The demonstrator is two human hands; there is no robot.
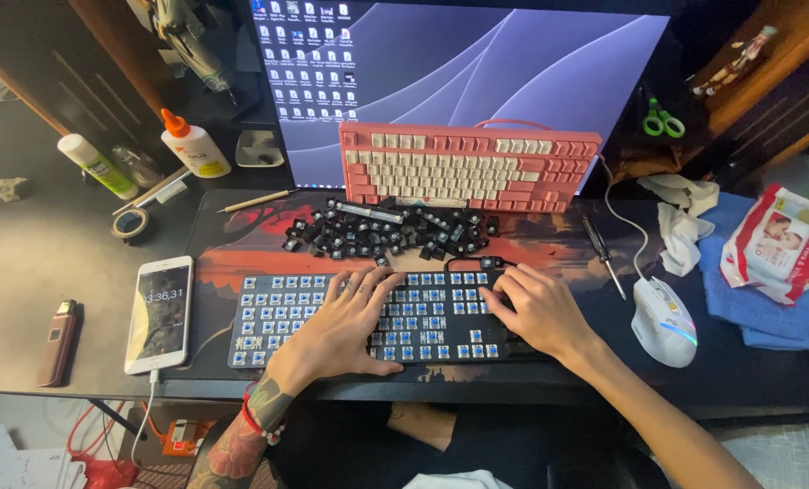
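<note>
A black keyboard (273, 312) with its keycaps off and blue switches bared lies on the desk mat near the front edge. My left hand (345, 326) rests flat on its middle, fingers spread over the switches. My right hand (536, 312) lies on its right part, fingertips pressed near the upper edge by the cable; whether it pinches something I cannot tell. A heap of black keycaps (391, 234) sits just behind the keyboard.
A pink and white keyboard (468, 167) leans against the monitor (477, 63). A white phone (160, 312) and lighter (58, 340) lie left; glue bottle (194, 145) and tape roll (133, 225) farther back. A screwdriver (603, 255), white mouse (662, 321), wipes pack (775, 243) and scissors (663, 119) are right.
</note>
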